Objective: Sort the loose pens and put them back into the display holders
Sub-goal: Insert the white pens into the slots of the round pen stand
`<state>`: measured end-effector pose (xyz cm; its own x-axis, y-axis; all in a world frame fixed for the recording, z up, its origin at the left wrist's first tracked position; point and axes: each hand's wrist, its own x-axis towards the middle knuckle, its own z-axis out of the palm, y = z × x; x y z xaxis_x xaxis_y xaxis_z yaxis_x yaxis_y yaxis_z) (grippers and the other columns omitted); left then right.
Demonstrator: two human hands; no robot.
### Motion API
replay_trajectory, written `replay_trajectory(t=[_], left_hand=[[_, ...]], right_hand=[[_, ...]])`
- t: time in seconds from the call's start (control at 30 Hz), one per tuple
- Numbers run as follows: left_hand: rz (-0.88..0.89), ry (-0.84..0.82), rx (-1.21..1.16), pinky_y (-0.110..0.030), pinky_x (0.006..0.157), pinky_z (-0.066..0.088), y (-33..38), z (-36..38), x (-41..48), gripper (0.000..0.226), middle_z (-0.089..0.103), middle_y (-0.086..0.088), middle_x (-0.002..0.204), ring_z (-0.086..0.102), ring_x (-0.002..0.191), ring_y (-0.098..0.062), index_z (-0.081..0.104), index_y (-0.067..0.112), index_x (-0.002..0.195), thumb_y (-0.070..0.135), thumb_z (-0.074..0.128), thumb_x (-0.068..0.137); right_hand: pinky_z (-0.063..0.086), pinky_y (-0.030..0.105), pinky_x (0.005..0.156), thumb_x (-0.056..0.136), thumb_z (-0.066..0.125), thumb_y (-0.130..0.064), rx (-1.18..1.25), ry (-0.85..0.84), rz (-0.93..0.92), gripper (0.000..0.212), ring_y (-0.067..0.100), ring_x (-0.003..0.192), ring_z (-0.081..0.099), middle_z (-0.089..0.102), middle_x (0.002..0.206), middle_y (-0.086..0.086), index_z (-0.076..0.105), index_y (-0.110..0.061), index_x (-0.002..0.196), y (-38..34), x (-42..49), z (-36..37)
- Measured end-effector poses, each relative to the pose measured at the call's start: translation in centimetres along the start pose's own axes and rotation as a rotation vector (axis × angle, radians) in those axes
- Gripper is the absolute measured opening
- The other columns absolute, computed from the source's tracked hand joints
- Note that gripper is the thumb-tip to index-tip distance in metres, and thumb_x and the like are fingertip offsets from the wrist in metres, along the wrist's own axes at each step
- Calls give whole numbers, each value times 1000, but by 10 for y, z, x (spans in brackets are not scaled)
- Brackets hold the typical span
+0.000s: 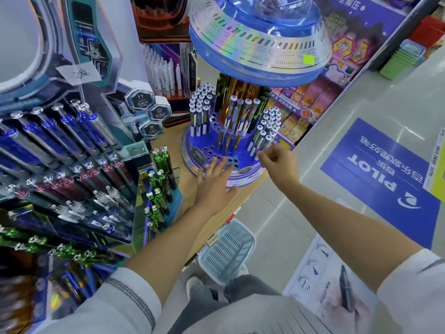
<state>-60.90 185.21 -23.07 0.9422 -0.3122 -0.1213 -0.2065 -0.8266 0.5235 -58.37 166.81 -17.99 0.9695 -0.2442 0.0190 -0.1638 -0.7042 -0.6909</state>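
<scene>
Stationery shop aisle, stuff sitting on a wooden shelf [177,147]. Far left is one slanted rack [134,151] full of blue, pink, white and green pens.

Next along, the left hand [213,179] lies flat, fingers spread, on the base of the one round blue holder [248,173]. Looks to me like it's steadying or turning it. The holder has two packs of white-capped pens [201,102], one each side, and four patterned pens [244,104] in a row between. The front holes are mostly empty. One pale basket [226,249] sits below.

The right hand [279,162] is loosely curled beside the right pack. Can't tell if its fingertips pinch a pen. No loose pen in sight.

My guess: slotting stage, and the next move needs a pen held upright over a free hole. One blue floor sticker [380,179] far right.
</scene>
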Motion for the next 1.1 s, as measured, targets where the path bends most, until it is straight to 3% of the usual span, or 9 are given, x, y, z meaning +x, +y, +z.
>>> replay_trajectory(t=[0.1,0.2,0.27,0.47,0.73,0.8,0.9,0.97,1.1], left_hand=[[0,-1,46,-46,118,-4,5,0,0,62,3,5,162,-9,149,-16,20,26,152,40,47,98],[17,48,100,-40,119,-4,12,0,-1,60,9,2,162,-2,149,-18,24,25,151,35,48,97],[20,95,174,-39,119,-4,13,2,-5,59,12,0,161,0,148,-20,27,25,150,32,49,96],[-69,62,255,-42,119,-2,26,16,-11,68,-2,-1,162,-8,148,-23,12,29,154,32,48,96],[-98,97,236,-38,119,6,60,36,-8,66,-1,-3,162,-2,149,-20,19,20,153,23,48,94],[-69,152,186,-40,117,16,66,34,-10,60,15,-8,160,11,147,-25,35,18,147,18,52,90],[-92,399,209,-47,104,40,75,35,-12,53,46,-14,142,41,130,-34,59,13,126,11,63,74],[-221,438,242,-48,110,31,75,34,-12,62,34,-16,151,31,138,-37,49,14,136,16,63,76],[-321,292,286,-43,119,9,69,40,-8,77,-5,-12,161,1,149,-31,11,19,154,27,53,90]], right_hand=[[46,20,68,93,61,-24,-1,-99,-220,8,5,74,58,65,83,-7,64,-17,91,1,-14,7],[42,28,96,93,60,-26,-122,-280,-396,33,15,111,58,63,123,1,61,-14,124,15,-14,21],[39,41,104,91,63,-26,-218,-336,-461,43,23,125,51,54,138,6,57,-13,131,26,-10,29],[36,45,103,86,67,-19,-315,-362,-538,52,24,134,41,46,144,4,52,-15,136,42,0,22],[29,42,106,84,65,-11,-311,-453,-568,51,22,138,36,42,147,3,52,-12,134,56,30,-1],[28,42,107,84,65,-11,-328,-461,-586,50,24,137,36,44,146,5,53,-11,133,56,37,-4],[32,46,107,81,66,-11,-316,-432,-663,50,29,133,41,48,142,10,56,-9,130,57,40,-6],[28,45,108,78,65,-12,-300,-438,-716,54,30,134,41,45,144,12,55,-10,132,59,38,-5],[10,40,115,82,65,-20,-458,-502,-727,66,21,143,27,32,154,5,41,-20,144,67,35,-4]])
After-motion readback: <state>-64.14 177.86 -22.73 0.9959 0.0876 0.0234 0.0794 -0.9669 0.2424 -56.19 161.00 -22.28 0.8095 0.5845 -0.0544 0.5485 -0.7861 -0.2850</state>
